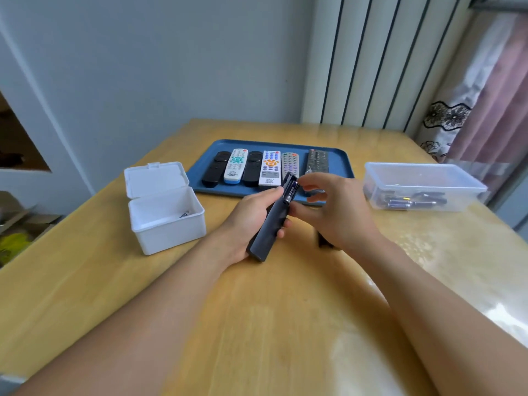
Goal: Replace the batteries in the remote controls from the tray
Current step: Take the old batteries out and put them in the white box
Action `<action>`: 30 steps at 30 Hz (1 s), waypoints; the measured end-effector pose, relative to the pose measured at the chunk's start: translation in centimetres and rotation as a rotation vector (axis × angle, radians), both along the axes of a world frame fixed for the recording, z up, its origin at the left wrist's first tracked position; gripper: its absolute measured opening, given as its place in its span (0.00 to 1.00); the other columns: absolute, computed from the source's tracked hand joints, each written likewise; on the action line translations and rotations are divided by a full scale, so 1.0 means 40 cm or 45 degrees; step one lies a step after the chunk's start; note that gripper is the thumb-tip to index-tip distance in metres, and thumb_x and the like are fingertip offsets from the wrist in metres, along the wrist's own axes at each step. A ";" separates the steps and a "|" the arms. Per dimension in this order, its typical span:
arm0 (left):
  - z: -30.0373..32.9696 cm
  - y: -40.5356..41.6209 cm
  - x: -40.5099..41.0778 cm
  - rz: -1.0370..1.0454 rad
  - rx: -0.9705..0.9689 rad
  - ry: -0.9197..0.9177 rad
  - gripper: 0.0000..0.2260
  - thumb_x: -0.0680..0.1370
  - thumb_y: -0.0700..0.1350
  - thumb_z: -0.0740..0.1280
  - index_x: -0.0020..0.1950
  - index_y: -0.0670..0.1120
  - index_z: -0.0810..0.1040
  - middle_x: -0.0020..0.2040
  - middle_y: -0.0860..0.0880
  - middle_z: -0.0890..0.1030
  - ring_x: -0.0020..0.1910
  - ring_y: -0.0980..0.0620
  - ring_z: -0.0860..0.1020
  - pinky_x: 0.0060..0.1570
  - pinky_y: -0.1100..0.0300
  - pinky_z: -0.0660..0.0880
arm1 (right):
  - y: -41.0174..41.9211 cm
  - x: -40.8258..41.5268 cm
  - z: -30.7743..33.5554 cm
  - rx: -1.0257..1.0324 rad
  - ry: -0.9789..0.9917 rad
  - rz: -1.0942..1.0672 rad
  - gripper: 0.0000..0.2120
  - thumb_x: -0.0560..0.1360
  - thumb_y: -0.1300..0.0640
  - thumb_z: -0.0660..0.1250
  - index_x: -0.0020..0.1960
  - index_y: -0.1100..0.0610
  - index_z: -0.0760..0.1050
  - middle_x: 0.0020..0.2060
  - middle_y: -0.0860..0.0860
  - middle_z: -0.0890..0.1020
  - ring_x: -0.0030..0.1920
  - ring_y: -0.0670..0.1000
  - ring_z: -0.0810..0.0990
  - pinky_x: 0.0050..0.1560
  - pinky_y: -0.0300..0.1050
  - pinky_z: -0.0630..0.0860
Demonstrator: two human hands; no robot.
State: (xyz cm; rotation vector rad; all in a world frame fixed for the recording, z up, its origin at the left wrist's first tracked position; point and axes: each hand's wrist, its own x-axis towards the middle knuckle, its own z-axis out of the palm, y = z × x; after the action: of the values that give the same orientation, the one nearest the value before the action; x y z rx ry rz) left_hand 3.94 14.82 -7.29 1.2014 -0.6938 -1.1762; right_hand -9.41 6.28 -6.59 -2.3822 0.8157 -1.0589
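Wooden table (257,310), seen from above and behind the hands. Left hand (251,218) wraps around a dark remote (271,221), held back side up above the table near its middle, far end tilted up and away. Battery compartment at the far end of that remote is uncovered; 1 battery (290,192) with a dark label sits in it. Right hand (337,212) hovers just right of the compartment, fingers loosely curled and spread, thumb close to the remote's side; fingertips blurred, and it cannot be told whether they pinch anything. A small dark piece (324,241) lies on the table under the right wrist, mostly hidden. Far side of the table: blue tray (343,167) holding 6 remotes in a row, face up, from left: black, white with teal buttons, black, white with orange and blue buttons, grey, dark grey. Left of the hands: white box (168,221) with hinged lid standing open, 1 small dark item in its far right corner. Right of the tray: clear plastic container (423,184), lid on, several dark batteries lying on its bottom. Pale wall behind; curtain at far right.
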 end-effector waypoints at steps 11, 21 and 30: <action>-0.032 -0.013 0.013 0.013 -0.047 -0.179 0.16 0.84 0.49 0.60 0.58 0.36 0.78 0.39 0.45 0.76 0.34 0.49 0.74 0.29 0.57 0.70 | 0.004 0.022 -0.019 -0.156 0.051 -0.049 0.10 0.70 0.57 0.74 0.51 0.56 0.83 0.41 0.52 0.86 0.44 0.55 0.84 0.48 0.55 0.81; -0.032 -0.015 0.007 0.027 -0.038 -0.245 0.13 0.85 0.48 0.59 0.51 0.41 0.77 0.40 0.42 0.72 0.31 0.49 0.71 0.27 0.57 0.67 | 0.011 0.044 -0.022 -0.208 0.182 -0.097 0.11 0.70 0.55 0.70 0.50 0.57 0.79 0.39 0.52 0.83 0.41 0.55 0.80 0.44 0.51 0.77; -0.033 -0.019 0.008 0.024 -0.022 -0.261 0.16 0.85 0.48 0.57 0.54 0.38 0.78 0.38 0.43 0.74 0.31 0.50 0.72 0.27 0.58 0.69 | 0.003 0.049 -0.029 -0.145 0.162 -0.066 0.06 0.69 0.57 0.67 0.45 0.55 0.79 0.35 0.50 0.83 0.41 0.54 0.81 0.43 0.51 0.79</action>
State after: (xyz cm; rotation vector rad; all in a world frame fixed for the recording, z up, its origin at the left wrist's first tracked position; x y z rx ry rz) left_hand 4.25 14.07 -8.59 1.3231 -0.8422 -1.0380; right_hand -7.43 6.40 -7.75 -2.5587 0.8870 -1.0063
